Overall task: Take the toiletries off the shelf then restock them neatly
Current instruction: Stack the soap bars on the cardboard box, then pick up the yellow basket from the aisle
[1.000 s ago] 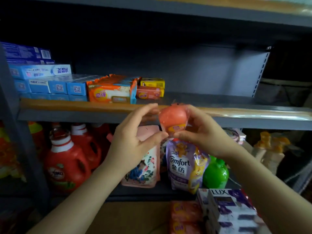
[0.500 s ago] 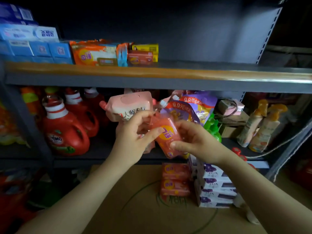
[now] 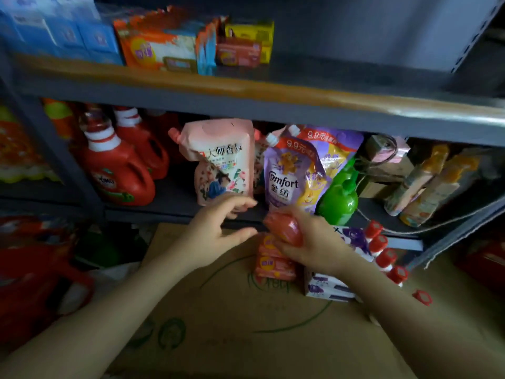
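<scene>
Shelving unit [image 3: 246, 105], grey steel, two tiers in view, front lip of the upper tier taped in orange-brown.

Cardboard box [image 3: 218, 310], flattened or closed, lying below the front edge of the lower tier; serves as the staging surface for removed stock.

Red detergent jugs [image 3: 120, 170], lower tier, left end, standing upright.

Refill pouches: pink pouch [image 3: 221, 160] and purple Comfort pouch [image 3: 289, 173], lower tier, centre, leaning at the front edge. Green bottle [image 3: 340, 198] just beside them to the right.

Boxed goods, upper tier, left half: blue cartons [image 3: 68, 34], orange packs [image 3: 161, 45], small yellow box [image 3: 251, 31]. Right half of that tier bare.

Soap stacks on the cardboard, far edge: orange-red wrapped bars [image 3: 273, 265]; purple-and-white boxes [image 3: 330, 288] touching them on the right.

Red-capped small bottles [image 3: 382, 250], in a row along the right edge (one cap lies loose).

Right hand [image 3: 314, 247], fingers curled around one orange-red soap bar [image 3: 285, 231], held directly above its matching stack.

Left hand [image 3: 218, 233], fingers spread and relaxed, grasping nothing, just beside the bar.

Handling note (judgement): the step appears to be setting the removed bar on its pile. Best done by squaring it to the bars beneath, label up, edges flush, with the free hand steadying the stack; slick wrappers could let a skewed bar slide off.
</scene>
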